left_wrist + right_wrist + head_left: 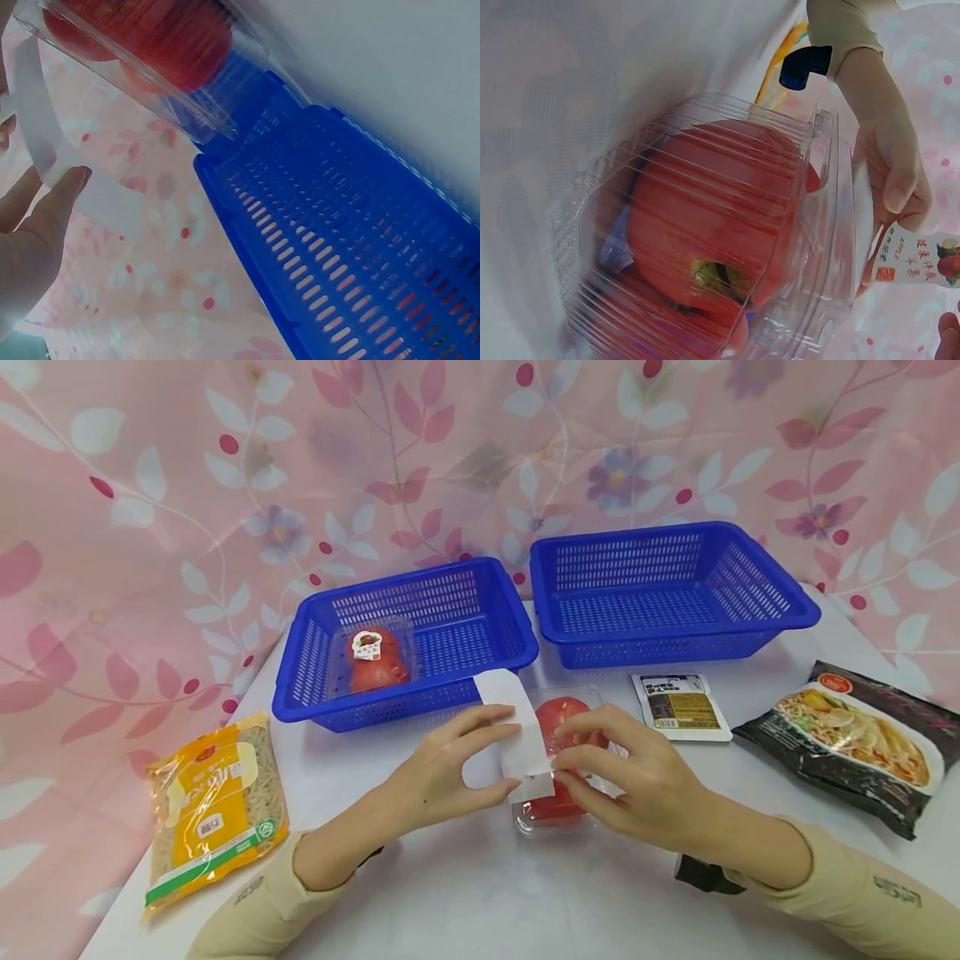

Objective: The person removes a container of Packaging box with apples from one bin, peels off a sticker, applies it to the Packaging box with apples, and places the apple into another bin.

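Note:
My left hand [457,760] pinches a white paper label strip [517,727] between thumb and fingers, above the table. Its printed face, with an apple picture and the word APPLE, shows in the right wrist view as the label [915,255]. My right hand [637,777] has its thumb and fingertips at the strip's right edge, pinching it there. Behind and below the strip sits a clear plastic clamshell box [832,247] of red apples [712,202], partly hidden by the strip and my right hand.
A blue basket [517,660] at back left holds another labelled clamshell of apples [378,672]. A second blue basket [675,635] stands at back right. A yellow noodle bag [217,810] lies left; a small white-and-brown packet [682,708] and a black noodle bag [862,735] lie right.

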Tool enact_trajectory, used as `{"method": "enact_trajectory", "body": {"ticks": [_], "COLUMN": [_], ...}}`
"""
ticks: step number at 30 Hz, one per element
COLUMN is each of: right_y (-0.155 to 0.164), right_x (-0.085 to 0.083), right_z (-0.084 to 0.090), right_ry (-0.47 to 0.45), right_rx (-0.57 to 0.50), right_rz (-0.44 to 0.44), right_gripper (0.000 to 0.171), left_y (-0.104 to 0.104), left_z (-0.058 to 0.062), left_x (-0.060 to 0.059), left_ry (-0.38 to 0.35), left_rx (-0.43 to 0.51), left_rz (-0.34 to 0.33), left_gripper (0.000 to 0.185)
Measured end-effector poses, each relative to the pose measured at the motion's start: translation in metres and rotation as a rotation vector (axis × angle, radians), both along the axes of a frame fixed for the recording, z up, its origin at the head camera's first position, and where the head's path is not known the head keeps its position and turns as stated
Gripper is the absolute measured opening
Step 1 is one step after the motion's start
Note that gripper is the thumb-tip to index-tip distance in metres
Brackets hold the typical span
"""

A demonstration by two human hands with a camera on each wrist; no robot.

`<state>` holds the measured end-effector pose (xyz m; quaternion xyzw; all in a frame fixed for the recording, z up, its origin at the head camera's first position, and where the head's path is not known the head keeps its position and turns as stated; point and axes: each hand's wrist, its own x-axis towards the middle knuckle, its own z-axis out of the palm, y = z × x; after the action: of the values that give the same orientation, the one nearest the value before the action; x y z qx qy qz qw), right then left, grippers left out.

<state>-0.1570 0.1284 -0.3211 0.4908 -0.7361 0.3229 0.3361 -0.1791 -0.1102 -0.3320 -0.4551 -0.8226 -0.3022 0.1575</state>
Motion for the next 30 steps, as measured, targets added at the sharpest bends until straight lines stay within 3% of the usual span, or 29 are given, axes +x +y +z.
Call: {"method": "enact_trajectory", "body": {"ticks": [5,14,24,30], "right_y": [0.001,-0.002,-0.001,0.002], "right_x": [0.000,-0.004,-0.009,-0.011], "right_z": [0.000,0.000,0.001,0.001], "right_ry": [-0.042,0.009,0.061,0.061], "right_rx": [0.009,-0.030,-0.063,-0.064], "right_rz": [-0.013,0.022,0.063,0.063], "right_gripper": [0.028,0.023,0.020,0.020], "left_y": [-0.007,-0.021,-0.032,-0.038], "left_z": [-0.004,-0.014,-0.018,-0.020], "left_x": [-0.003,-0.001,0.001,0.001], "left_ry": [-0.023,-0.019,-0.126,-0.165], "left_rx": [-0.012,-0.065,-0.149,-0.217], "left_rz": [0.037,0.104,0.191,0.195], "left_gripper": [0.052,0.050,0.042,0.039]}}
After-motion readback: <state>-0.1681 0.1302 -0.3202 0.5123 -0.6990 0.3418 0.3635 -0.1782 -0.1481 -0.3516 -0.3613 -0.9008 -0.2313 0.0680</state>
